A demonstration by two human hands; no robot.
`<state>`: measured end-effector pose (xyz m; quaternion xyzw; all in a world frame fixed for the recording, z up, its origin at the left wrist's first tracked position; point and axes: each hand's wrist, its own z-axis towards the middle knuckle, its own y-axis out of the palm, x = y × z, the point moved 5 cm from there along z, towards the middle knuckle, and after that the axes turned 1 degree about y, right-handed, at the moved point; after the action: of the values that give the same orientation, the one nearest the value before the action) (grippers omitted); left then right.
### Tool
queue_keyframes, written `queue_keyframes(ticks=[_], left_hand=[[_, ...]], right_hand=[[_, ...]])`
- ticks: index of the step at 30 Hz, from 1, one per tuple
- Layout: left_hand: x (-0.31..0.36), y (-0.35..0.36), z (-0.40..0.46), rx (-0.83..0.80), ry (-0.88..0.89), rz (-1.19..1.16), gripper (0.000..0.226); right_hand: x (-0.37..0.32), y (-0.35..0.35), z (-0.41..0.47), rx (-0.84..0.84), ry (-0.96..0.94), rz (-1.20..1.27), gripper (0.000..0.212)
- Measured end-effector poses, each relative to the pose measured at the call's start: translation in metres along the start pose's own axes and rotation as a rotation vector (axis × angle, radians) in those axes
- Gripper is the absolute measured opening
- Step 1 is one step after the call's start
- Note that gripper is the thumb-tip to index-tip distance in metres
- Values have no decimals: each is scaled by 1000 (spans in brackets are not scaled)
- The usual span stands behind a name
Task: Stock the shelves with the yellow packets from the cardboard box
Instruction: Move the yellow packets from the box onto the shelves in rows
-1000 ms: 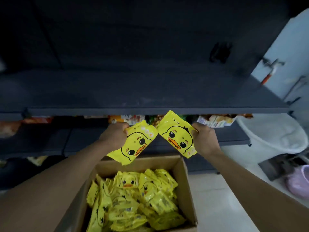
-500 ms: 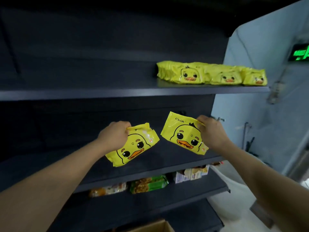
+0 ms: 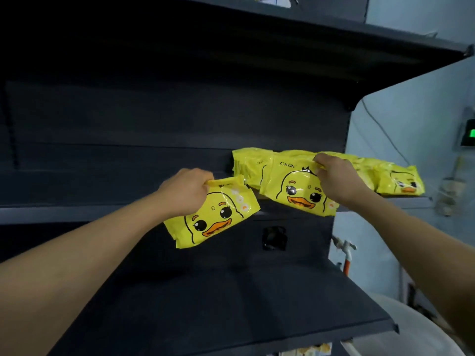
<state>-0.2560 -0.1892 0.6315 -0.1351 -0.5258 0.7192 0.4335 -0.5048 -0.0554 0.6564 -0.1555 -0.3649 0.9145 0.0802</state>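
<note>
Item: two yellow duck-face packets in transit to a dark shelving unit, with the row of stocked packets (image 3: 359, 173) taken as landmark. Right hand (image 3: 336, 176): fingers and thumb curled, pinching the top edge of the right packet (image 3: 295, 191), which hangs face-out directly in front of the row's left end and overlaps it; whether it already rests on the shelf cannot be told. Judged purpose: a top-edge grip keeps the printed duck facing outward and lets the packet slide in upright against its neighbours. Left hand (image 3: 187, 191): fingers closed, gripping the top corner of the left packet (image 3: 216, 217), tilted, held lower than the row and to its left, apart from the right packet; judged to be waiting its turn for the free space left of the row. Surface: the middle shelf (image 3: 102, 211), dark grey metal, carries the row at its right end. A lower shelf (image 3: 231, 299) of the same finish juts forward beneath the row, and a further shelf (image 3: 334, 27) overhangs above it. Room: pale blue wall (image 3: 411, 104) right of the row, with a cable, a small green-lit device (image 3: 469, 132) and a tap with orange fitting (image 3: 345, 253) below. The cardboard box is out of view.
</note>
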Motion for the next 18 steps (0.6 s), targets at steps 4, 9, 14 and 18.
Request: queue_keyframes(ticks=[4, 9, 14, 18], left_hand=[[19, -7, 34, 29, -7, 38, 31], [32, -6, 63, 38, -51, 83, 32], [41, -5, 81, 56, -72, 141, 28], [48, -6, 90, 65, -78, 175, 30]], right_hand=[[16, 18, 57, -41, -78, 19, 17], [25, 70, 87, -113, -196, -32, 21], [28, 94, 96, 1, -371, -218, 36], [31, 98, 96, 75, -442, -253, 35]])
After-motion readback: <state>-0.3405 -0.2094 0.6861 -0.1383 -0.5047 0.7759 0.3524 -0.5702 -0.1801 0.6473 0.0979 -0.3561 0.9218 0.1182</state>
